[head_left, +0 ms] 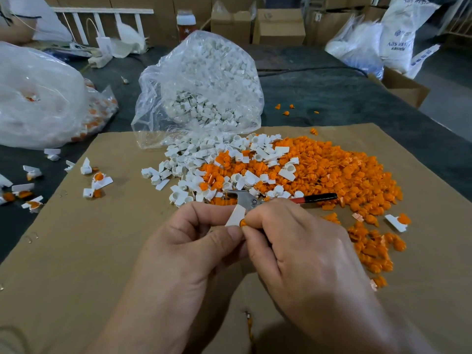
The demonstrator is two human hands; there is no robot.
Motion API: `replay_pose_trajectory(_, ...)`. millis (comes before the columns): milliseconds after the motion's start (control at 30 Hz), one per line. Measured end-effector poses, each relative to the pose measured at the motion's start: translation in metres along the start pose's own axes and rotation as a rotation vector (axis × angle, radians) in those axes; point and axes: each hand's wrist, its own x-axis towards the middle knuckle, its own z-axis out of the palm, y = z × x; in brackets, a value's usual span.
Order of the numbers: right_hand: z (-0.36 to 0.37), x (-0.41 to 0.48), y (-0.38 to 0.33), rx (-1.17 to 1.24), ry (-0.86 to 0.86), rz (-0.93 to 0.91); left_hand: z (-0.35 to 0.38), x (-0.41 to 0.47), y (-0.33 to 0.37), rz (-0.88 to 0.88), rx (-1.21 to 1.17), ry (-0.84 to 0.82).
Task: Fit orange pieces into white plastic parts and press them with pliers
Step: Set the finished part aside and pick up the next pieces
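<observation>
White part [236, 215]: being held just above the cardboard sheet [102, 251], near the pliers; long axis rising from lower left to upper right.
Orange piece [243, 222]: sitting at the part's lower end, mostly hidden by fingertips.
Left hand [194, 241]: pinching the white part between thumb and curled fingers.
Right hand [301, 241]: pinching the orange piece.
Pliers [251, 200]: lying on the sheet, handles pointing right, head partly buried among loose pieces.
Writing: far sack [398, 39] is showing "ABS"; the rest is blurred.

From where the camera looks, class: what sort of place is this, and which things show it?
Probably a small factory assembly bench: a clear bag of white plastic parts, a heap of orange pieces on cardboard, and cartons behind.
</observation>
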Motion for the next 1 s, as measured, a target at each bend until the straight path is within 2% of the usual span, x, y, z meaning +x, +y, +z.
replay_pose_trajectory(133,0.001,-0.001,0.004,0.067,-0.045,0.034,-0.005,0.002,-0.003,-0.004,0.091,-0.030)
replay_pose_trajectory(267,0.001,-0.003,0.012,0.234,-0.120,0.074,-0.013,0.003,-0.007,0.053,0.260,-0.021)
replay_pose_trajectory(500,0.000,-0.002,0.018,0.756,-0.207,0.416,-0.016,0.006,-0.008,0.111,0.335,-0.011)
replay_pose_trajectory(633,0.004,-0.003,0.019,0.804,-0.262,0.478,-0.023,0.010,-0.010,0.128,0.364,-0.006)
replay_pose_trajectory(1000,-0.001,-0.001,0.021,0.736,-0.238,0.400,-0.015,0.000,0.001,0.148,0.598,0.000)
